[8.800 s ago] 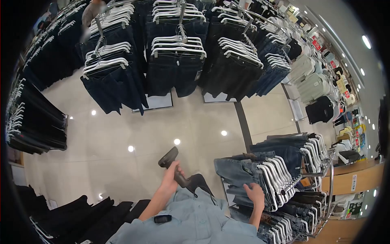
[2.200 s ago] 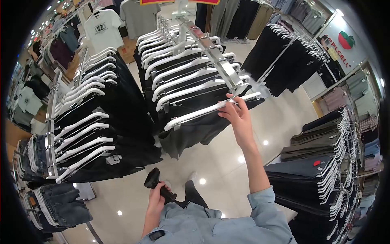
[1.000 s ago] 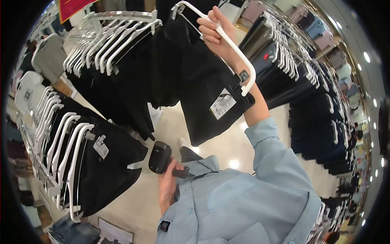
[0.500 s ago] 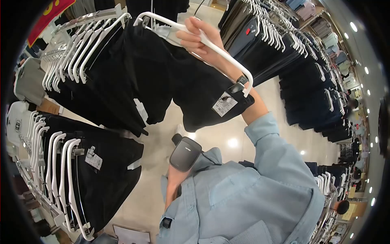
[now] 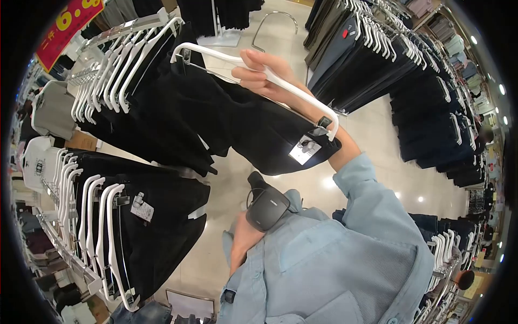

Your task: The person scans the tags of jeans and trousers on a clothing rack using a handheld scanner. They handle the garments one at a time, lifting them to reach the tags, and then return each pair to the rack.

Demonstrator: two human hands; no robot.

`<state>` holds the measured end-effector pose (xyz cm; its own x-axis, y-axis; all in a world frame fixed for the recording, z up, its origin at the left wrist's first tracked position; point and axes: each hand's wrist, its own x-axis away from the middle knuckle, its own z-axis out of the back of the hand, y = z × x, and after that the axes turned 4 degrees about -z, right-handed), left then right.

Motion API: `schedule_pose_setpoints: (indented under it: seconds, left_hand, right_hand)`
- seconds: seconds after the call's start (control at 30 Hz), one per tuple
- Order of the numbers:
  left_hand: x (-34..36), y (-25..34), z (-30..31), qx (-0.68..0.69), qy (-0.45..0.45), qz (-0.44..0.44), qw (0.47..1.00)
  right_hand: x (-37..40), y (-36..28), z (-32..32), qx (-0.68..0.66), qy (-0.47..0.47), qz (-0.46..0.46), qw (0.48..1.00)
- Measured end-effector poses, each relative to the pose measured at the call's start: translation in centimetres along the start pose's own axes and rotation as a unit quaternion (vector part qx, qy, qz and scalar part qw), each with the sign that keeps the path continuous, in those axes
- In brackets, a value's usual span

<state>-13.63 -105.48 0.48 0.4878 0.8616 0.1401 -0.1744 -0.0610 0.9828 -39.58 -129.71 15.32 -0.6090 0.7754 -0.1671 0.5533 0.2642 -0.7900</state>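
My right hand (image 5: 264, 75) is closed around the bar of a white hanger (image 5: 302, 93). From the hanger's clips hangs a pair of black trousers (image 5: 264, 132), with a white price tag (image 5: 306, 149) near the waist. Low in front of my body, my left hand (image 5: 247, 233) grips a dark grey handheld scanner (image 5: 267, 209) with a rounded, flat face. The scanner's face hides most of the left fingers. A gap of floor separates the scanner from the trousers.
More black trousers (image 5: 151, 216) hang on a rack at the left, on white hangers (image 5: 89, 216). A second row of dark trousers (image 5: 372, 65) lines the right side. A red sign (image 5: 67, 29) is at upper left. Pale tiled floor (image 5: 372, 140) runs between the racks.
The scanner has tilted and sits slightly farther right in view. The view has shifted, so the racks appear farther right. My right hand still holds the hanger.
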Motion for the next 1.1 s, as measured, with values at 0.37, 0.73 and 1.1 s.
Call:
schedule_pose_setpoints:
  seconds: [0.37, 0.73, 1.1]
  left_hand:
    - [-0.2, -1.2, -1.0, -0.052, -0.006, -0.025, 0.998]
    - [0.5, 0.8, -1.1, 0.043, -0.05, -0.016, 0.998]
    - [2.6, -3.3, -0.5, 0.047, 0.143, 0.08, 0.985]
  right_hand:
    - [2.8, -0.8, -1.7, 0.018, 0.008, 0.046, 0.999]
    - [6.0, 1.5, -0.5, 0.038, 0.036, 0.022, 0.998]
    - [5.8, 3.4, -0.7, 0.168, 0.277, 0.017, 0.946]
